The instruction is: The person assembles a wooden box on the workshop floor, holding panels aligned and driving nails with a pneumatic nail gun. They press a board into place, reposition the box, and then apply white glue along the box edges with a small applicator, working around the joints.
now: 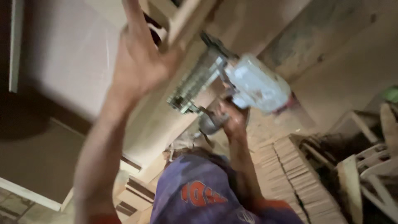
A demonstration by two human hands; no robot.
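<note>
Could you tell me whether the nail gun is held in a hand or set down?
Held: the right hand grips the nail gun by its handle, raised against the wooden piece.

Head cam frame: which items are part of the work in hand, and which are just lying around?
In use:
- left hand steadying a pale wooden strip
- right hand gripping a grey-white nail gun

Lying about:
- stack of thin wooden slats
- loose pale wooden frame pieces
- large pale board
</note>
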